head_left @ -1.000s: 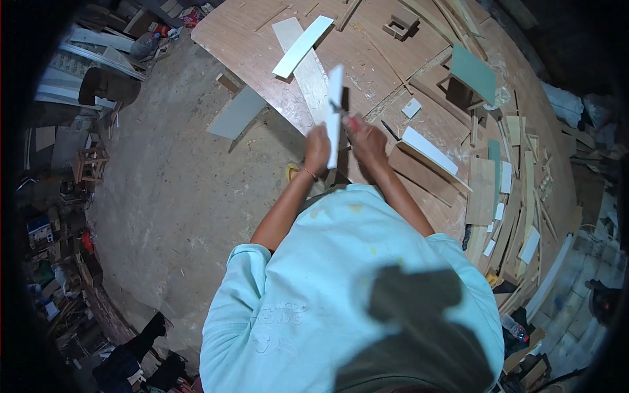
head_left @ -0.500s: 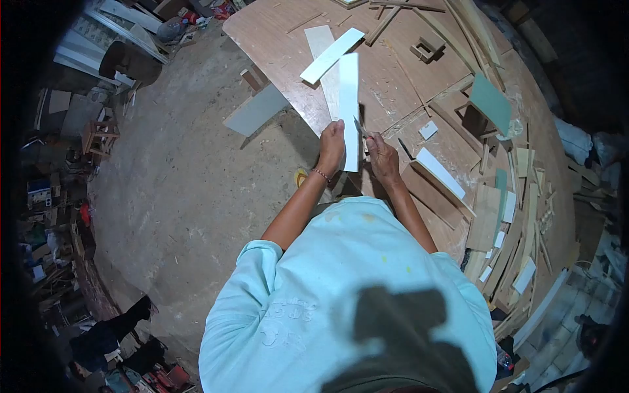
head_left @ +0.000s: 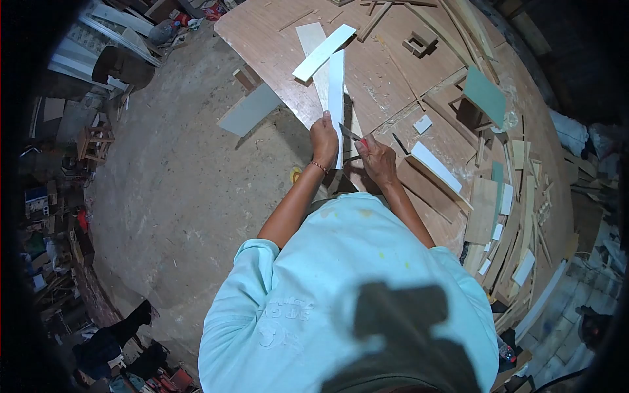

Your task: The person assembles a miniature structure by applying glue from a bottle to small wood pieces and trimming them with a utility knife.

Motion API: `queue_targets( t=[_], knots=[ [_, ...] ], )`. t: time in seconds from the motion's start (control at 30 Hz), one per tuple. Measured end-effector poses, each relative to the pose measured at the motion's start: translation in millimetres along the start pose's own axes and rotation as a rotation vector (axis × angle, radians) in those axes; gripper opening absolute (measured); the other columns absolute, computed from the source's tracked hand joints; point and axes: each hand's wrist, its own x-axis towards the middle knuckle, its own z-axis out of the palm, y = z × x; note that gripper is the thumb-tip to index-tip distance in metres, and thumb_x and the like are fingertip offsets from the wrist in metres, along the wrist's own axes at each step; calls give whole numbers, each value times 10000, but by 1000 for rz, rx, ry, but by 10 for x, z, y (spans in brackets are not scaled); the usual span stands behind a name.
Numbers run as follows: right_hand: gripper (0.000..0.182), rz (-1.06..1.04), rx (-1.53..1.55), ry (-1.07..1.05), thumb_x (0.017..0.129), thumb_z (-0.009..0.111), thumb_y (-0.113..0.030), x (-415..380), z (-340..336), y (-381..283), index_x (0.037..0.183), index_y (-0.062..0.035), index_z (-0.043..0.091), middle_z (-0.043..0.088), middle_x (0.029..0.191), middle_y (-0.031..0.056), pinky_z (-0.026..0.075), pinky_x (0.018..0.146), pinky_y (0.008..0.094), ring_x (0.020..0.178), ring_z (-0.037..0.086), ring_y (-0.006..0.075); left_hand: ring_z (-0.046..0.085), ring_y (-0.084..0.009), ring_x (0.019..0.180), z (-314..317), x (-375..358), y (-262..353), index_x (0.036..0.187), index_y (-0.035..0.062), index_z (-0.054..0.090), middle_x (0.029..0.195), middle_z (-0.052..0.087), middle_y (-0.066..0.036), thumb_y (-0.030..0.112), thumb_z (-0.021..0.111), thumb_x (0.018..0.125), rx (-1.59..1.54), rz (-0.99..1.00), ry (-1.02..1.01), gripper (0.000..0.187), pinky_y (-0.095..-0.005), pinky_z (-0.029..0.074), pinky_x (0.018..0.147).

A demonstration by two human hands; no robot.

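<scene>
A long white board (head_left: 335, 82) stands out over the near edge of the wooden table, with my left hand (head_left: 324, 141) closed on its left side. In my right hand (head_left: 377, 159) is a knife (head_left: 350, 133) with a red handle, its blade touching or very close to the board's right edge. Beyond my hands, a second white strip (head_left: 325, 52) lies across a pale board (head_left: 310, 40) on the table. A dark, thin tool (head_left: 400, 143) rests to the right of my right hand.
The table (head_left: 262, 29) carries a small wooden frame (head_left: 419, 44), a green-topped piece (head_left: 485, 97), a white-edged board (head_left: 436, 167) and long wood strips on the right. A grey panel (head_left: 250, 111) juts out left of the table, above the floor (head_left: 183, 190).
The held board has tilted, showing its face more narrowly. The knife has turned to point left, and its red handle shows more. The whole view has shifted slightly.
</scene>
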Motion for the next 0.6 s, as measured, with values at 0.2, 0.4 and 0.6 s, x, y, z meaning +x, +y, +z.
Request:
queue_targets(
  t=[0.2,0.4,0.6],
  knots=[
    [400,-32,-19,1,817,403,-427,-28,47,41,728,-39,451,541,612,159,407,515,415,596,543,342,510,-426,657,-60,-6,82,670,-101,525,664,517,-289,305,316,873,104,-83,-94,499,-443,379,600],
    [393,-10,-52,8,811,415,-421,-25,45,9,721,-40,450,536,601,158,406,506,416,587,542,340,517,-420,659,-58,-16,94,661,-96,531,674,523,-292,306,305,873,125,-123,-120,507,-436,386,602],
    [392,-23,-70,39,808,421,-425,4,72,-23,723,-43,445,531,588,150,404,496,419,574,543,336,531,-393,639,-58,-7,72,666,-92,531,643,528,-269,315,304,872,104,-123,-146,510,-415,391,587]
  ],
)
